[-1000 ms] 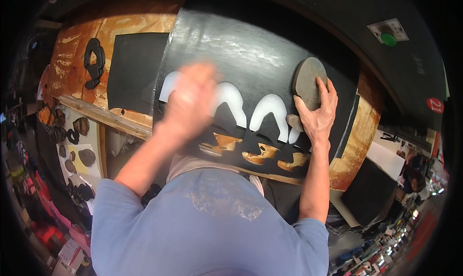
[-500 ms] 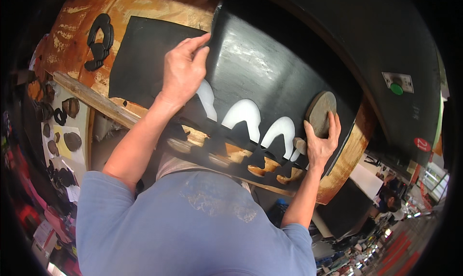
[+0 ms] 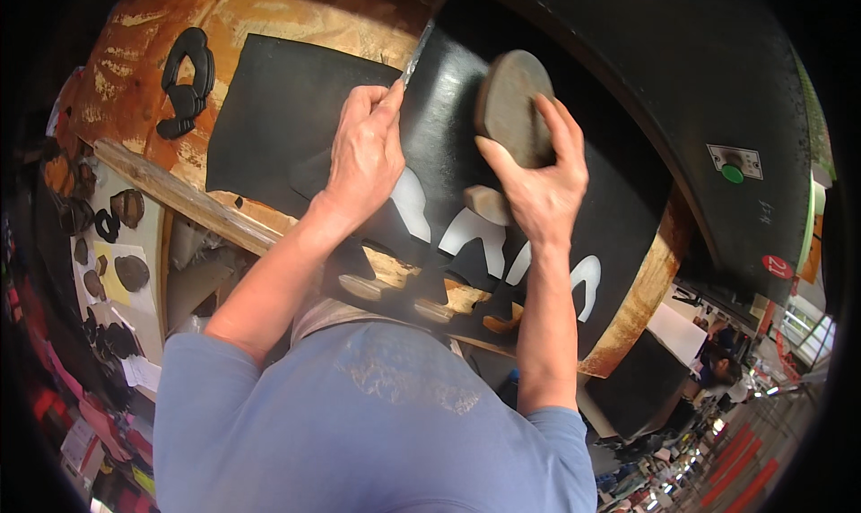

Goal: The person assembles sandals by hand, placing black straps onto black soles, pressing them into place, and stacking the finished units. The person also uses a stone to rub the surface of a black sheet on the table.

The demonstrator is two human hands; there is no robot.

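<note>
My left hand (image 3: 369,145) pinches the left edge of a large black sheet (image 3: 619,217) between thumb and fingers. In my right hand (image 3: 545,186) is a thick, rounded, grey-brown cutting die (image 3: 513,109), gripped by its side and held over the sheet. Its smaller end (image 3: 486,204) shows beside my palm. Below my hands, white horseshoe shapes (image 3: 473,237) show in the sheet, and one more (image 3: 587,284) lies right of my right forearm. Toward me the sheet's near edge has curved cutouts with wood visible through them.
A second black sheet (image 3: 278,118) lies left on the worn wooden table (image 3: 99,109), near a stack of black curved pieces (image 3: 186,82). A dark machine body (image 3: 664,56) with a green button (image 3: 732,173) stands over the right side. Dark pieces lie on a side shelf (image 3: 152,235).
My right hand has carried the cutting die up and to the left, uncovering the rightmost white shape. My left hand and the black sheet have shifted a little right.
</note>
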